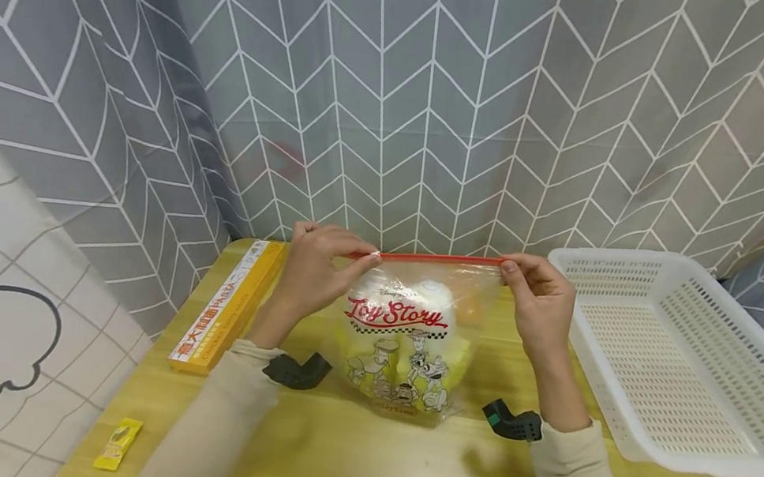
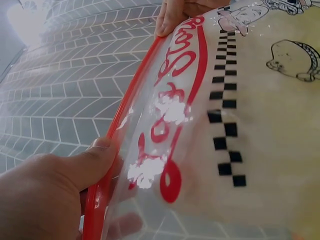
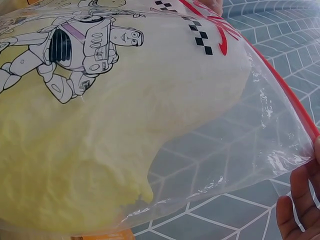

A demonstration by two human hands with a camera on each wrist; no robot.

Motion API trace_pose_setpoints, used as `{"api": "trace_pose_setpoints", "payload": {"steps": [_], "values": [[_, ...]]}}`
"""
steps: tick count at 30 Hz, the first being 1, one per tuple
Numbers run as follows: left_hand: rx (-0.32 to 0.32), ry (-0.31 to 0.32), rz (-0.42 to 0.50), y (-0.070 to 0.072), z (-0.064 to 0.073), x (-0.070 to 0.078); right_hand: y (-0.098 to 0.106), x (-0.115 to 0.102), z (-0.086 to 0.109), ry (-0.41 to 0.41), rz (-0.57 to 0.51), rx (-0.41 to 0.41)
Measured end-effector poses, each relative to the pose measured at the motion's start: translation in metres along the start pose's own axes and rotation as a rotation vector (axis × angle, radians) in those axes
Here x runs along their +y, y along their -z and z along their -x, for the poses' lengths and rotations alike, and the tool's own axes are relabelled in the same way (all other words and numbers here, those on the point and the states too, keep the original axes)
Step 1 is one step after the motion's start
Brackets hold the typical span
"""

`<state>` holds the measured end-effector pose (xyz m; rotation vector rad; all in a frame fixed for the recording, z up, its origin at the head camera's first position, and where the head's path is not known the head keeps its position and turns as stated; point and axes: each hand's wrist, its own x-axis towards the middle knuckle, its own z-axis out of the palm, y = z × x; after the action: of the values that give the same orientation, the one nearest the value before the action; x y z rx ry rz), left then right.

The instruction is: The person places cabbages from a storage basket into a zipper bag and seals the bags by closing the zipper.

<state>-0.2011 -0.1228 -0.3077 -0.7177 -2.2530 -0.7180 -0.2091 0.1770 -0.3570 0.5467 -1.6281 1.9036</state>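
Observation:
A clear zip bag [image 1: 399, 336] with red "Toy Story" print hangs upright between both hands, just over the table. Something soft, white and yellow, fills it; what it is cannot be told through the plastic. At the bag's left top corner, my left hand [image 1: 321, 267] pinches the red zip strip [image 2: 131, 95] between thumb and fingers. My right hand [image 1: 542, 302] pinches the other end of that strip, which is stretched straight. Seen from the right wrist, the bag's corner [image 3: 280, 150] is flat plastic, and only part of the right hand [image 3: 300, 210] shows.
On the right stands a white plastic basket [image 1: 616, 426]. A yellow-orange pasta box [image 1: 230, 307] lies at the table's left edge, with a small yellow packet [image 1: 117, 445] nearer me. An orange round thing [image 1: 469, 310] shows behind the bag. A patterned grey curtain [image 1: 427, 101] hangs behind the table.

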Motion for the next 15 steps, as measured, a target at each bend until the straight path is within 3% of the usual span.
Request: {"api": "trace_pose_setpoints", "payload": {"steps": [15], "values": [[0.013, 0.021, 0.000, 0.017, 0.007, -0.014, 0.002, -0.001, -0.001, 0.002, 0.016, -0.001]]}}
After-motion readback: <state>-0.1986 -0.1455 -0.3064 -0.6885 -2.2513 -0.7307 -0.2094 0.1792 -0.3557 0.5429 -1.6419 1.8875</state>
